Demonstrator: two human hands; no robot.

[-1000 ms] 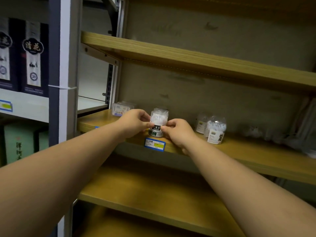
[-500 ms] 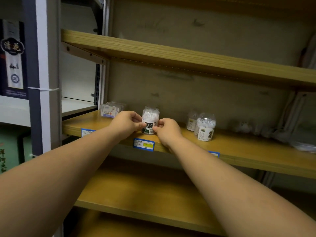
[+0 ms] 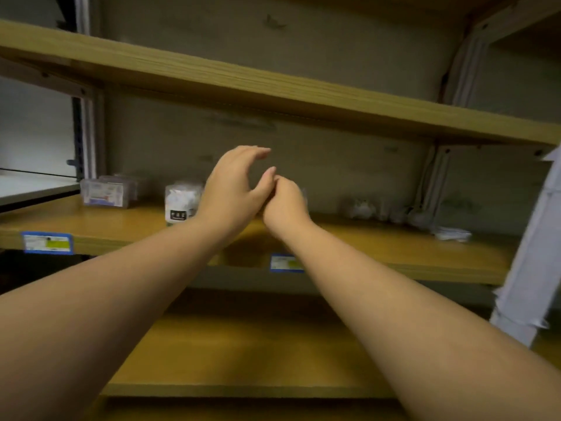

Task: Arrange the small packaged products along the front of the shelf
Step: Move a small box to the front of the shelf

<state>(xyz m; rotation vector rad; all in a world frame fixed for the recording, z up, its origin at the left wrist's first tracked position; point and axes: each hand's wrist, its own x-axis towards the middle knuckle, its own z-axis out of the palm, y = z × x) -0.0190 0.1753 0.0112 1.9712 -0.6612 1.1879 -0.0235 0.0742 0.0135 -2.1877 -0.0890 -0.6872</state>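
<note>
Wooden shelf (image 3: 364,241) carries the small packages, and both hands are raised over its middle stretch. The left hand (image 3: 230,196) is open: its fingers (image 3: 255,151) arch forward and hold nothing, with the thumb touching the right hand (image 3: 285,205). The right hand's fingers are curled away from the camera, and I cannot tell whether they grip anything, since whatever lies past them is hidden.

A clear jar (image 3: 182,202) with a dark label stands upright just left of the left wrist, partly behind it and set back from the shelf's front edge. A flat clear box (image 3: 104,192) sits further left of the left-hand fingers. Several pale, blurred packets (image 3: 361,208) lie well to the right of the right-hand fingers, toward the back wall.

Risks, as I judge them: the left forearm passes close by the jar, so a careless sweep leftward could tip it or push it crooked. Reaching blind behind the right hand could knock an unseen package backward. Pulling light packets forward too briskly could slide them past the edge, above the blue price tag (image 3: 285,262), and onto the lower shelf (image 3: 243,354).
</note>
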